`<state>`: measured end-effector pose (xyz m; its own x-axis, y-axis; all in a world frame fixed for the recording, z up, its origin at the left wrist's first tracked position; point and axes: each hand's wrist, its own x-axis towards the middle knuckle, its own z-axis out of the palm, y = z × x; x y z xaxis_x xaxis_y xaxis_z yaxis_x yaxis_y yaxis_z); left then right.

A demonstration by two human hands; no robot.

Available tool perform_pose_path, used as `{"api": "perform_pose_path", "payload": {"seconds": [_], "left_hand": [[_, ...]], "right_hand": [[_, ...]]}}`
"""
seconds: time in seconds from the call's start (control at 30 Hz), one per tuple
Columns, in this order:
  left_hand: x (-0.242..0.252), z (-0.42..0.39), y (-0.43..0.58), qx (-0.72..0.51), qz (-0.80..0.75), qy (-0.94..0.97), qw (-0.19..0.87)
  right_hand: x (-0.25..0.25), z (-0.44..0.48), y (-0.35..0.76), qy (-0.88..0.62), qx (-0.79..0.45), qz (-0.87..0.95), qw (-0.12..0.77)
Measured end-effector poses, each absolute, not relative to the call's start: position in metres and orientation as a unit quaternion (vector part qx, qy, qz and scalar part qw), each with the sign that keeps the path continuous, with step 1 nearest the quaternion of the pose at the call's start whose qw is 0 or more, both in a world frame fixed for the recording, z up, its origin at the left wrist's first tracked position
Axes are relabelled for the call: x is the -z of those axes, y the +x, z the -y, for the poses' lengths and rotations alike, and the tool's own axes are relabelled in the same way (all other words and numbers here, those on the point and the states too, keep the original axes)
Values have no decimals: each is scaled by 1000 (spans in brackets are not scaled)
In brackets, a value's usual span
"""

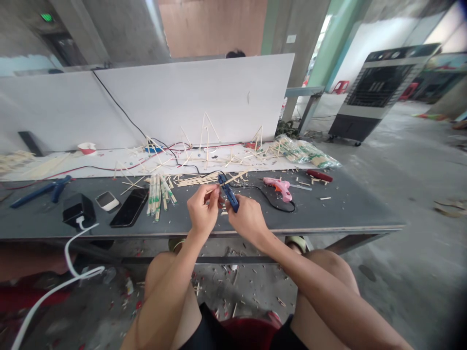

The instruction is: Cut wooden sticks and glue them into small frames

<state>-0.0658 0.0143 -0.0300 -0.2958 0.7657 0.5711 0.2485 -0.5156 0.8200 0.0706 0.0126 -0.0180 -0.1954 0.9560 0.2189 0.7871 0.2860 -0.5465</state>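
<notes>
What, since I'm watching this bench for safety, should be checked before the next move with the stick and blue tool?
1. Left hand pinches the thin stick: ok.
2. Right hand grips the blue tool: ok.
3. Left hand clear of the tool's tip: cannot tell.
4. Pink glue gun lies on the table, apart from both hands: ok.
5. Black cord away from right hand: not ok, runs close by.

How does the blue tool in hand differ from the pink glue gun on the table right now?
Colour: the blue tool is dark blue and black; the pink glue gun is pink with an orange trigger. State: the blue tool is gripped in the right hand, against a stick pinched by the left hand; the pink glue gun lies untouched on the table. Shared: both are small handheld tools.
</notes>
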Motion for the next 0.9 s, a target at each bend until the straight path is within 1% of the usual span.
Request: {"api": "perform_pose_path", "payload": {"seconds": [0.23,0.43,0.5,0.73,0.9], "left_hand": [[29,-15,-68,-663,-466,569,141],[29,-19,-71,-627,-474,618,4],[29,-20,-73,-615,-481,625,-27],[27,-21,-75,-594,-485,639,-51],[26,-21,-75,-584,-466,657,-105]], "right_hand": [[20,-15,69,-571,-160,752,289],[20,-18,71,-578,-161,747,286],[21,-19,70,-580,-157,748,283],[27,-22,67,-583,-173,745,275],[26,-23,64,-591,-170,745,259]]}}
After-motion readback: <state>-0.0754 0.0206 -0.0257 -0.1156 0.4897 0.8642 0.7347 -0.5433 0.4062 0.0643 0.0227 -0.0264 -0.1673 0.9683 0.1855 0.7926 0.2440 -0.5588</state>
